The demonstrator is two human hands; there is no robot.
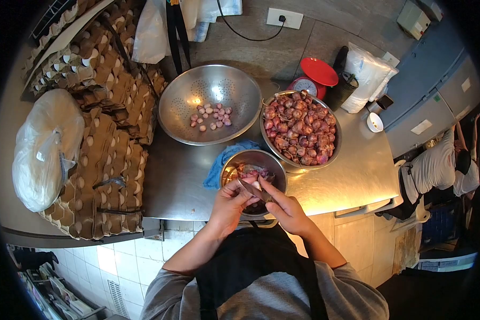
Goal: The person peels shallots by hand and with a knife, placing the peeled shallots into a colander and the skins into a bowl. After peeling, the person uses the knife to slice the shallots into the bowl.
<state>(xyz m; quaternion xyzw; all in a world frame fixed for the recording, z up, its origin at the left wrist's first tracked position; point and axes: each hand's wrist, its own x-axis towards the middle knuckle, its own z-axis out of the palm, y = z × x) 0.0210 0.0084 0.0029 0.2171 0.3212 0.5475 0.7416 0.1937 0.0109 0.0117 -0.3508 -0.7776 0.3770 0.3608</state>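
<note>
Above a metal bowl (pixel 230 165) holding purple skins, my two hands meet around a small knife (pixel 255 191). My right hand (pixel 289 212) is closed on its handle, with the blade slanting toward the left. My left hand (pixel 230 200) pinches a pale shallot (pixel 257 185) against the blade; its fingers partly cover it. Behind the bowl, a perforated steel colander (pixel 178 90) contains several peeled shallots (pixel 217 116). To its right stands a wide bowl (pixel 338 141) heaped with unpeeled reddish shallots (pixel 301 125).
Stacked egg trays (pixel 104 170) and a filled plastic bag (pixel 45 152) crowd the left. A blue cloth (pixel 218 166) lies beside the peel bowl. A red scale (pixel 317 74) and a small white bowl (pixel 374 122) stand at the back right. A person (pixel 434 168) is farther right.
</note>
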